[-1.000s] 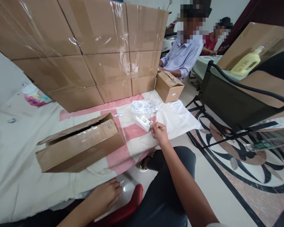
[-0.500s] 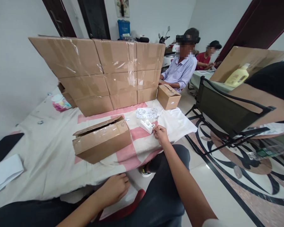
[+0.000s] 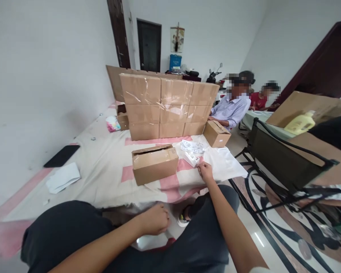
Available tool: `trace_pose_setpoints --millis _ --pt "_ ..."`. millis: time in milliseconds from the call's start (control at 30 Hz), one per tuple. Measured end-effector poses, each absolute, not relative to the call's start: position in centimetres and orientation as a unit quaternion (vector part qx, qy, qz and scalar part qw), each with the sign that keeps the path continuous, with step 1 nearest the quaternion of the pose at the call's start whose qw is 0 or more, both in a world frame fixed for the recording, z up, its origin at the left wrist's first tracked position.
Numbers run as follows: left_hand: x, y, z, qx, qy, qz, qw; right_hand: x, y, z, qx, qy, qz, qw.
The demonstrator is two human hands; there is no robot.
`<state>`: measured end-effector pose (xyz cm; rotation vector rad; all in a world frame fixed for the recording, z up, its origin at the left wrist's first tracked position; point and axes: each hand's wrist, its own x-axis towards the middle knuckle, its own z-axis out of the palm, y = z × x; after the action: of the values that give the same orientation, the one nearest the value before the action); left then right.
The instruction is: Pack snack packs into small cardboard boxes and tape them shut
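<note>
My right hand is closed in a pinch at the near right end of a white tape dispenser, which rests on the cloth-covered table. Whether a strip of tape lies between the fingertips is too small to tell. My left hand hangs above my lap, below the table edge, its fingers curled into a loose fist and no object showing. Left of the dispenser sits a cardboard box with its top flaps slightly apart. Crumpled silvery sheet material lies just behind the dispenser.
Stacked taped cartons form a wall at the table's back. A smaller box stands by a seated person. White cloth covers the right corner. A black tablet-like slab and folded white paper lie left; a folding chair stands right.
The camera view has tilted up and swung left, so everything sits lower and further right. My right hand stays at the dispenser; my left hand's fingers look more tightly curled.
</note>
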<state>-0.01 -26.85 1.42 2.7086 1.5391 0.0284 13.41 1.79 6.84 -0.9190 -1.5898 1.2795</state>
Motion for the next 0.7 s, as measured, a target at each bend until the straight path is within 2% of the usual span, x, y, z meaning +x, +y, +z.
trace_pose_setpoints --millis 67,167,267,367,500,700 --pt "0.0 -26.9 2.2 0.875 0.483 0.016 0.002 13.3 0.6 8.2 -0.353 -0.643 0.515 0.443" --pt "-0.6 -26.7 5.8 0.865 0.497 0.071 -0.002 12.4 -2.0 11.2 -0.321 -0.666 0.501 0.45" --pt "-2.3 -26.8 10.8 0.791 0.559 0.248 0.022 10.4 -5.9 14.8 -0.225 -0.744 0.44 0.45" --pt "-4.8 -27.5 14.2 0.627 0.625 0.462 0.053 7.6 -10.0 17.6 -0.093 -0.813 0.383 0.428" --pt "-8.0 -29.0 15.2 0.437 0.666 0.598 0.087 4.0 -13.2 18.6 -0.001 -0.832 0.378 0.407" --pt "-9.4 -29.2 15.3 0.358 0.637 0.654 0.197 1.1 -13.8 16.7 -0.002 -0.825 0.417 0.382"
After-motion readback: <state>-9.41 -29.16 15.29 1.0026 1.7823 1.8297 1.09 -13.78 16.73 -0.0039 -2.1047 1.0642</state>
